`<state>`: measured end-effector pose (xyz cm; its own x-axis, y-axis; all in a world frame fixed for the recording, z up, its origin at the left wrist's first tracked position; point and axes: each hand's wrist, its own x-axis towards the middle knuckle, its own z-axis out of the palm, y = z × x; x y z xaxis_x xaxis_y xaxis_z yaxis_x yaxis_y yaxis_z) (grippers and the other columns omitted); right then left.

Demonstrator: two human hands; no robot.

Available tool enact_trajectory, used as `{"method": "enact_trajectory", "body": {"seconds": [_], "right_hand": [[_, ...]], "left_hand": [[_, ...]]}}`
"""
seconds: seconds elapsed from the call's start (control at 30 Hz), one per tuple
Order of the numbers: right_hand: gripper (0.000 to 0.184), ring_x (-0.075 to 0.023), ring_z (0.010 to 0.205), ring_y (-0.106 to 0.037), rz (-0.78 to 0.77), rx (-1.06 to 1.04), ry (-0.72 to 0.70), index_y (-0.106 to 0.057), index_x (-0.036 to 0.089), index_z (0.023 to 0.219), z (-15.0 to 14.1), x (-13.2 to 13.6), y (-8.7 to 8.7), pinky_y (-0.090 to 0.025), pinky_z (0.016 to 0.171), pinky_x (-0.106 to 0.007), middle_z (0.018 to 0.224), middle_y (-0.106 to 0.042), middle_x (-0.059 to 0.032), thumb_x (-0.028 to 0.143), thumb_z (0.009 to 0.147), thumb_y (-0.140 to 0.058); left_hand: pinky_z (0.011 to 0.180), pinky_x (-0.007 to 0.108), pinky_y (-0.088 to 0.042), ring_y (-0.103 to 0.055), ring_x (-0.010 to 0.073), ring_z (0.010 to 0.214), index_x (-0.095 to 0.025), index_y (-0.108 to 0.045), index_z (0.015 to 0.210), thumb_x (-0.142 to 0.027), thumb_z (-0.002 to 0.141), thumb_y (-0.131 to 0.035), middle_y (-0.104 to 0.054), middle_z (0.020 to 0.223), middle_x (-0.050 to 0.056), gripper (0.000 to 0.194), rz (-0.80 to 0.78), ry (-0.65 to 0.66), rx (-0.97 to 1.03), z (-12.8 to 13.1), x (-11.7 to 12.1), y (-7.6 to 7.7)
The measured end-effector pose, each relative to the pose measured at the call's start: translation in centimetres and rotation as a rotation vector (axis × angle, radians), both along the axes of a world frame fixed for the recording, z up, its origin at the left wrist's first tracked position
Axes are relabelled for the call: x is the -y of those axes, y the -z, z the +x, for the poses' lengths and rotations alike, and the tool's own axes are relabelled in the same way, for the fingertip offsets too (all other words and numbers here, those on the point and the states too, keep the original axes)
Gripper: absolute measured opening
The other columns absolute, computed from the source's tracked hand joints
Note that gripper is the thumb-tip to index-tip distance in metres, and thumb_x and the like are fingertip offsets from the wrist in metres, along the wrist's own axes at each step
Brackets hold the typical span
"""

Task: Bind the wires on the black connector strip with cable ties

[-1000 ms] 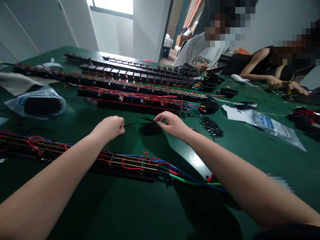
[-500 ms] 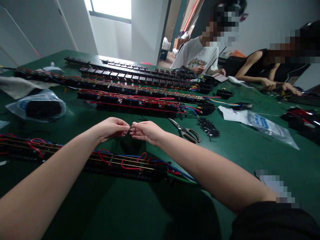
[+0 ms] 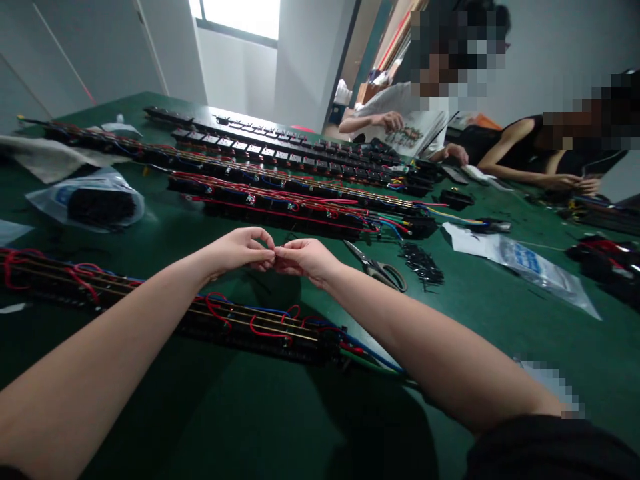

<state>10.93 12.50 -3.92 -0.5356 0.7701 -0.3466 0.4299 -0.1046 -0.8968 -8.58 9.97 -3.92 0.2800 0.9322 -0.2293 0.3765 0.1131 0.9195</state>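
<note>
Drawn together since a second ago, when they were well apart, the left hand (image 3: 240, 250) and right hand (image 3: 309, 260) now meet at the fingertips over the green table (image 3: 480, 307), just beyond the nearest wired black bar (image 3: 270, 328). Fingers are narrowly bunched, the left index arched, and I cannot tell whether they close on anything. Rightward lie scissors (image 3: 377, 269), loose black strips (image 3: 421, 263) and a clear bag (image 3: 537, 259) whose blue print is unreadable.

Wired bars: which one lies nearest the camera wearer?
The bar passing beneath the left forearm; the other bars lie beyond the left hand and right hand.
</note>
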Motion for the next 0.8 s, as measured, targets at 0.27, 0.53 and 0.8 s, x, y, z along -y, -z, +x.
{"method": "enact_trajectory", "body": {"seconds": [0.27,0.53,0.8], "right_hand": [[0.02,-0.0158,0.076,-0.066,0.535,0.465,-0.347,-0.067,0.017,0.071,4.1,-3.5,-4.4,-0.054,0.073,-0.031,0.074,-0.067,0.0002,0.019,0.081,-0.084],[0.031,-0.029,0.095,-0.07,0.91,0.726,-0.454,-0.076,0.022,0.094,5.1,-2.5,-5.3,-0.045,0.069,-0.032,0.1,-0.077,-0.0105,0.018,0.069,-0.094],[0.017,-0.0284,0.085,-0.074,0.989,0.796,-0.463,-0.073,0.02,0.106,12.8,9.9,-7.4,-0.054,0.071,-0.039,0.1,-0.079,-0.0101,0.029,0.092,-0.074]], "left_hand": [[0.07,0.031,-0.049,-0.067,0.021,0.078,-0.024,-0.071,0.085,-0.031,0.069,-0.077,-0.071,0.081,0.0,0.018,0.145,0.103,-0.537,-2.2,-0.7,-1.2],[0.066,0.033,-0.044,-0.067,0.0273,0.078,-0.024,-0.068,0.078,-0.033,0.062,-0.084,-0.073,0.083,0.005,0.024,0.16,0.163,-0.949,-3.6,-0.3,-1.1],[0.073,0.029,-0.046,-0.067,0.0213,0.084,-0.022,-0.069,0.083,-0.025,0.084,-0.061,-0.074,0.092,0.005,0.009,0.24,0.383,-0.934,-1.2,0.5,-1.2]]}}
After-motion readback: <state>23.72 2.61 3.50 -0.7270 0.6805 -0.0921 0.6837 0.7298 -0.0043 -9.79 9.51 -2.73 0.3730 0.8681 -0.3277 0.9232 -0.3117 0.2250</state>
